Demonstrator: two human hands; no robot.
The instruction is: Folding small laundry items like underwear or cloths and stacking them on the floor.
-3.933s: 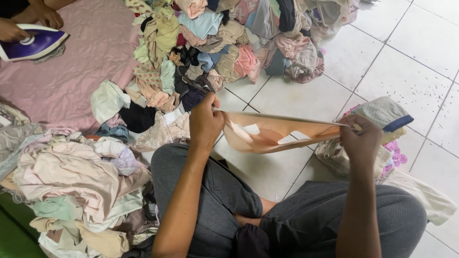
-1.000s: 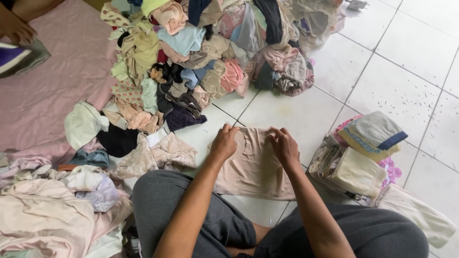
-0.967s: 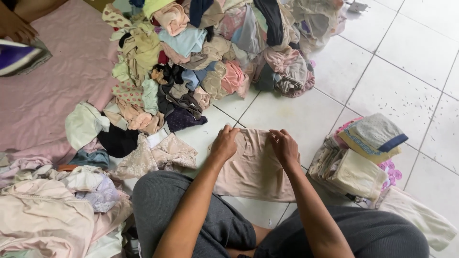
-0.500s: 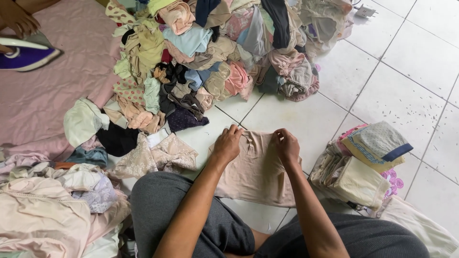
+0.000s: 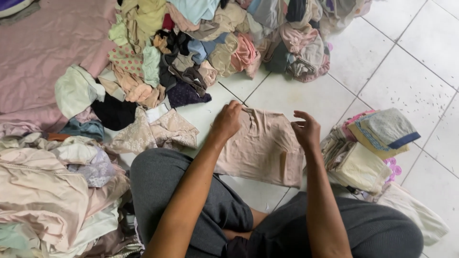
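From the head view, a beige garment [image 5: 260,150] lies flat on the white tile floor [image 5: 401,71] between the knees. The left hand [image 5: 227,122] pinches its far-left edge with curled fingers. The right hand [image 5: 306,131] hovers just above its right side, fingers loosely curled, holding nothing. A stack of folded clothes [image 5: 373,148] sits just right.
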